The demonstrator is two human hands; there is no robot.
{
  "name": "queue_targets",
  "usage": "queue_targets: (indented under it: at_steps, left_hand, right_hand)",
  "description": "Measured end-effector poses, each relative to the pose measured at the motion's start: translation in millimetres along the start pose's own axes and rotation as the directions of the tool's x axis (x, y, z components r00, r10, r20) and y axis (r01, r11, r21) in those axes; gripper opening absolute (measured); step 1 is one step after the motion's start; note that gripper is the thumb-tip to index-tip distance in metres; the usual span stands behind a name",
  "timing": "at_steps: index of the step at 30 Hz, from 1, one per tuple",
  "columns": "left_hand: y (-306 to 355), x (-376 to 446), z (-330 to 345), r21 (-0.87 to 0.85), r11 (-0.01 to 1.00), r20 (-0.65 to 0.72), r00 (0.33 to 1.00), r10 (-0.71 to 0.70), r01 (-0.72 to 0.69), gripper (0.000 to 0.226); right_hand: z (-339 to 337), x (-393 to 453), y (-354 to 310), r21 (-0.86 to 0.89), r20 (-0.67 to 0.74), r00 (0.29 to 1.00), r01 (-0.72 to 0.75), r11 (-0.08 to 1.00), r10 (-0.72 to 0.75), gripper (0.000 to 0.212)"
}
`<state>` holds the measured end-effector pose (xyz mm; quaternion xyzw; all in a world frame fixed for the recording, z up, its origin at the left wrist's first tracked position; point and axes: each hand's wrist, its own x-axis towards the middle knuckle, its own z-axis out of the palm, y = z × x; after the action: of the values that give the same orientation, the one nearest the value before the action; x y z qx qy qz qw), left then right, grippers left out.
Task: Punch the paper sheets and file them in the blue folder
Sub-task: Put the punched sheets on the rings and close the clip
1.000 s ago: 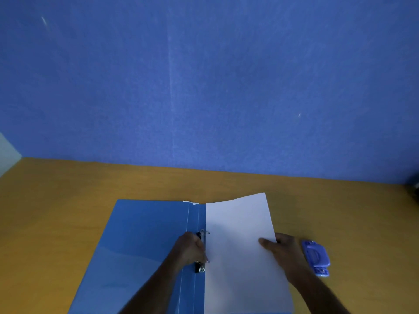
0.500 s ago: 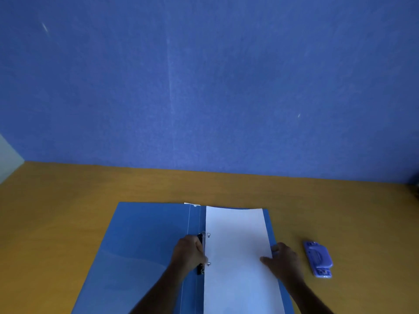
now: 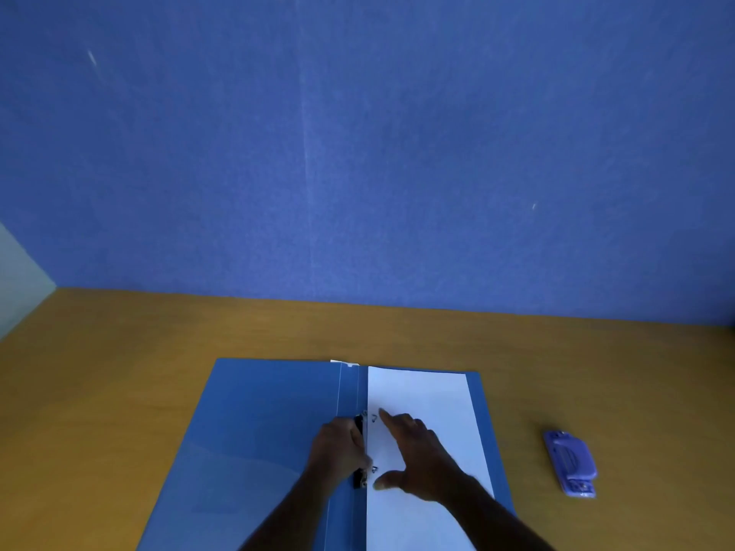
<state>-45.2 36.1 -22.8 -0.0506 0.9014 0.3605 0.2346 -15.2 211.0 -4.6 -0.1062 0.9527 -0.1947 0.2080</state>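
Fingers of right hand (image 3: 417, 455) spread on paper (image 3: 429, 395), left hand (image 3: 338, 451) gripping binder clip (image 3: 360, 451); orange table (image 3: 119, 371), blue wall (image 3: 358, 153).

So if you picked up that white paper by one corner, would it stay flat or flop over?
The white paper would probably flop: it looks like thin sheets lying flat in the blue folder. It likely weighs very little. It may not lift freely, since the metal rings seem to poke through its edge, where the right hand presses it.
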Motion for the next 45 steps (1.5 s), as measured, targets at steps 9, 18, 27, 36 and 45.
queue_targets:
  at_steps: [9,18,27,36,45]
  left_hand:
    - [-7.3,-0.2,-13.9,-0.138,0.988,0.016,0.997,0.078,-0.075,0.055]
    - [-23.6,3.1,-39.8,-0.062,0.975,0.267,0.938,0.221,-0.212,0.118]
    - [-27.6,6.5,-31.3,-0.069,0.975,0.207,0.953,0.223,-0.213,0.115]
    - [-25.2,7.7,-27.1,-0.052,0.976,0.207,0.954,0.217,-0.211,0.116]
    - [-25.0,5.4,-29.8,-0.075,0.975,0.22,0.95,0.22,-0.208,0.113]
  right_hand:
    - [0.1,11.3,3.0,0.094,0.057,0.998,-0.022,0.995,0.017,0.102]
    - [-3.0,10.5,8.2,0.109,0.088,0.996,0.007,0.994,-0.017,0.093]
    - [-0.8,12.8,6.3,0.077,0.085,0.996,-0.005,0.997,-0.002,0.091]
    - [-0.1,15.1,0.5,0.066,0.088,0.996,-0.022,0.998,0.016,0.089]
    - [-1.7,14.0,1.1,0.085,0.098,0.995,-0.017,0.996,0.009,0.089]
